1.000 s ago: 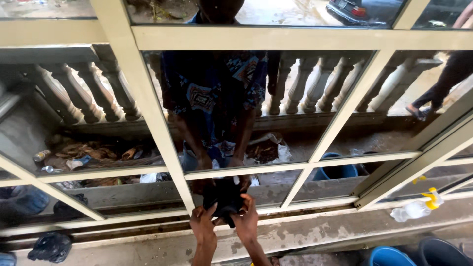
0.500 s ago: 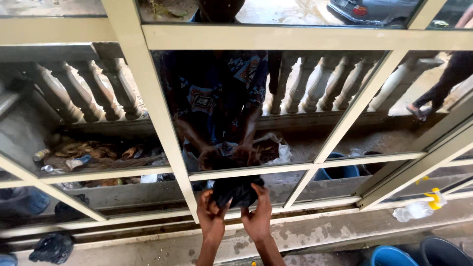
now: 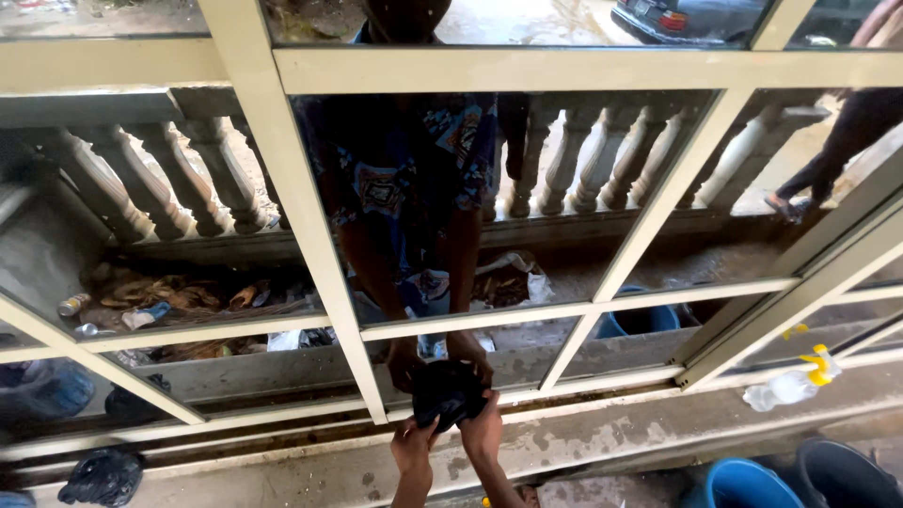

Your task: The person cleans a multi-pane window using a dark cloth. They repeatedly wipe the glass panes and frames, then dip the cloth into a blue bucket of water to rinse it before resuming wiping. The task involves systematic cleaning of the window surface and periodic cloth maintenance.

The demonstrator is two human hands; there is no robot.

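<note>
We press one dark cloth (image 3: 448, 393) flat against the lowest window pane (image 3: 470, 362), just above the sill (image 3: 602, 442); it is bunched, its longer side running roughly left to right. Our left hand (image 3: 412, 450) and right hand (image 3: 483, 433), two in all, both grip its lower edge. Two blue buckets (image 3: 743, 484) show.

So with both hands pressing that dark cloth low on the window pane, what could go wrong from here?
1. The left hand and right hand push the dark cloth against glass; hard pressure might crack the pane.
2. The cloth sits beside the cream window frame, so the strip along the bar may get missed.
3. The spray bottle lies on the sill and could roll off.
</note>
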